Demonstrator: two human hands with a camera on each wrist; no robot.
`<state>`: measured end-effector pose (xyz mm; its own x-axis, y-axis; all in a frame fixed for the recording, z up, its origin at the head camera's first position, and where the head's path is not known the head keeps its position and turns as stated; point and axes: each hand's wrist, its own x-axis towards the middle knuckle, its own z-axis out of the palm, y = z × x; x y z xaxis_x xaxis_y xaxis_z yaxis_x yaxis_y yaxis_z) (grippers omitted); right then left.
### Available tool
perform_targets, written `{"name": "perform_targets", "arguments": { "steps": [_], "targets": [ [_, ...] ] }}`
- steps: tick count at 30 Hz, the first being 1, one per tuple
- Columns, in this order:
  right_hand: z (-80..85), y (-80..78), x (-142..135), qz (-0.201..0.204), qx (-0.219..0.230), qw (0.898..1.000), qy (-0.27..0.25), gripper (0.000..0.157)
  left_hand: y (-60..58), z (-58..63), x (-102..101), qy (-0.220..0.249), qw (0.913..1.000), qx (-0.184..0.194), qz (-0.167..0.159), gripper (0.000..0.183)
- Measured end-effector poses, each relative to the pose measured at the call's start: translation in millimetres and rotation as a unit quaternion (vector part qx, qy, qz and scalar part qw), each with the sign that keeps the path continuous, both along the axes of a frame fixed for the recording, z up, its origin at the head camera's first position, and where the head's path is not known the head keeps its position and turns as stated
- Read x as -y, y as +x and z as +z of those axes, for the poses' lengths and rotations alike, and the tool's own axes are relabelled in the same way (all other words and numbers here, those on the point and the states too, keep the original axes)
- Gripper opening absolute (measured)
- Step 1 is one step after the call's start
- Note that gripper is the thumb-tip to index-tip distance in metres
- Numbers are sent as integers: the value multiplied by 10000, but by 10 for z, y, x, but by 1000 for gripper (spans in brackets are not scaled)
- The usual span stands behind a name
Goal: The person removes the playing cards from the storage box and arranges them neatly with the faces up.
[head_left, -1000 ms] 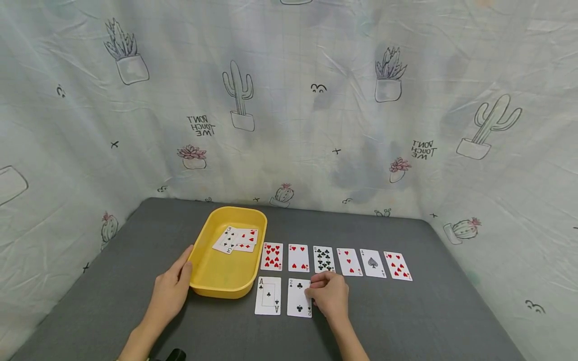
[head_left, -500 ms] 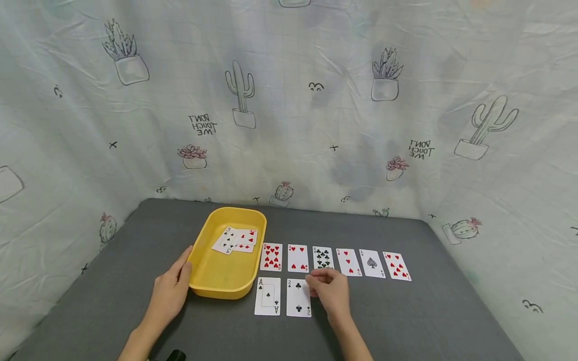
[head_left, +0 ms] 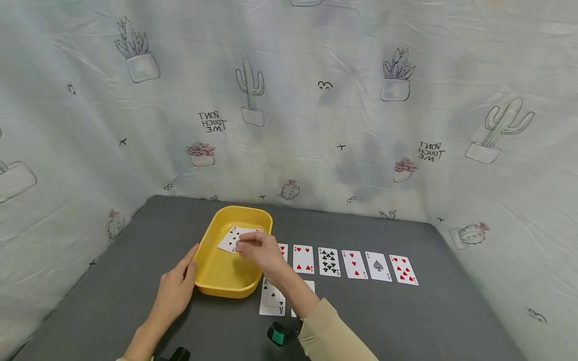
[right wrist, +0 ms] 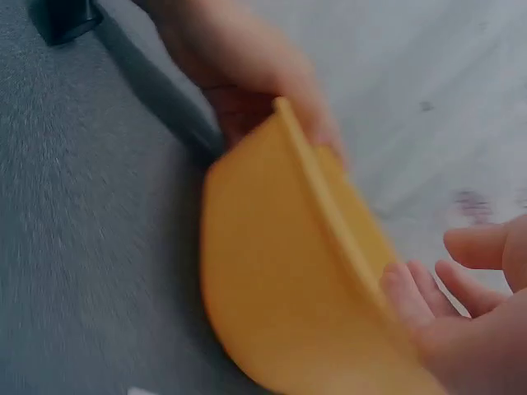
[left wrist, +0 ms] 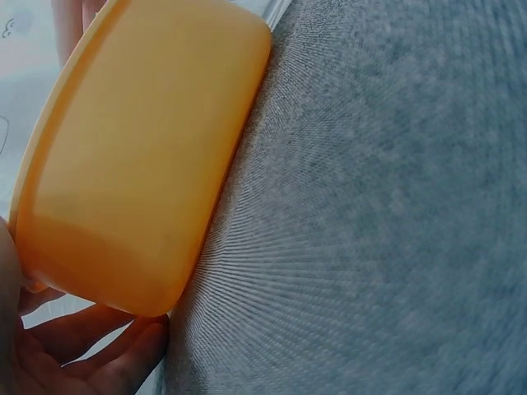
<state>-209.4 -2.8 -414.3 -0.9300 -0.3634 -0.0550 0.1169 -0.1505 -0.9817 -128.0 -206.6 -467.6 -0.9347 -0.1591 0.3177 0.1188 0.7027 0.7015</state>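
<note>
My left hand (head_left: 177, 286) grips the near left side of a yellow tray (head_left: 217, 273), which stands on the dark table. In the left wrist view its fingers (left wrist: 128, 354) bend around the end of the tray. Over the tray's right side hangs my right hand (head_left: 262, 253), holding nothing; the right wrist view has its thumb (right wrist: 478, 247) apart from the fingers. Inside the tray lie a three of clubs (head_left: 229, 239) and other playing cards, partly covered by that hand. An ace of clubs (head_left: 272, 301) and a mostly hidden card (head_left: 311, 285) lie below my right forearm.
A row of face-up cards runs rightward from the tray: a four of hearts (head_left: 303, 259), a club card (head_left: 329, 262), a heart card (head_left: 354, 264), an ace of spades (head_left: 378, 266) and another heart card (head_left: 404, 269). A patterned curtain (head_left: 293, 125) hangs behind the table.
My right hand has left the two of clubs, which stays on the table, and moved left over the tray. The left hand keeps its hold on the tray.
</note>
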Motion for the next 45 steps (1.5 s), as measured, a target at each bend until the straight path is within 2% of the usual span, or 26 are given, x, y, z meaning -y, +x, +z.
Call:
{"name": "perform_targets", "arguments": {
  "steps": [4, 6, 14, 17, 21, 23, 25, 28, 30, 33, 36, 45],
  "targets": [
    [-80, -122, 226, -195, 285, 9990, 277, 20, -41, -23, -7, 1, 9999, -109, -73, 43],
    [-116, -173, 302, -237, 328, 9972, 622, 23, -65, -34, 4, -4, 9999, -130, -41, 43],
    [-209, -245, 435, 275, 461, 9792, 1959, 38, -153, -57, 53, 47, 9999, 40, -89, 43],
    [-212, -245, 453, 493, 260, 9746, 2169, 34, -179, -69, 71, 60, 9999, 121, -45, 44],
    [-206, -240, 482, 638, 102, 9712, 2294, 21, -209, -73, 102, 54, 10000, 80, 8, 44],
    [-197, -240, 499, 418, 144, 9753, 2163, 17, -222, -71, 118, 46, 10000, 35, 4, 44],
    [-186, -254, 518, -79, 265, 9806, 1938, 17, -235, -71, 136, 30, 10000, 18, -14, 44],
    [-159, -299, 538, -901, 677, 9861, 1223, 25, -258, -74, 161, 34, 10000, 16, -43, 44],
    [-146, -343, 548, -1175, 1064, 9849, 691, 33, -273, -82, 178, 32, 10000, 33, -49, 44],
    [-130, -390, 545, -1109, 1656, 9799, -62, 49, -281, -90, 188, 39, 10000, 43, -46, 44],
    [-130, -412, 534, -958, 1951, 9746, -541, 61, -278, -93, 191, 42, 10000, 49, -39, 44],
    [-197, -442, 556, -826, 2332, 9645, -928, 52, -277, -100, 186, 59, 9999, 94, -35, 44]
  ]
}}
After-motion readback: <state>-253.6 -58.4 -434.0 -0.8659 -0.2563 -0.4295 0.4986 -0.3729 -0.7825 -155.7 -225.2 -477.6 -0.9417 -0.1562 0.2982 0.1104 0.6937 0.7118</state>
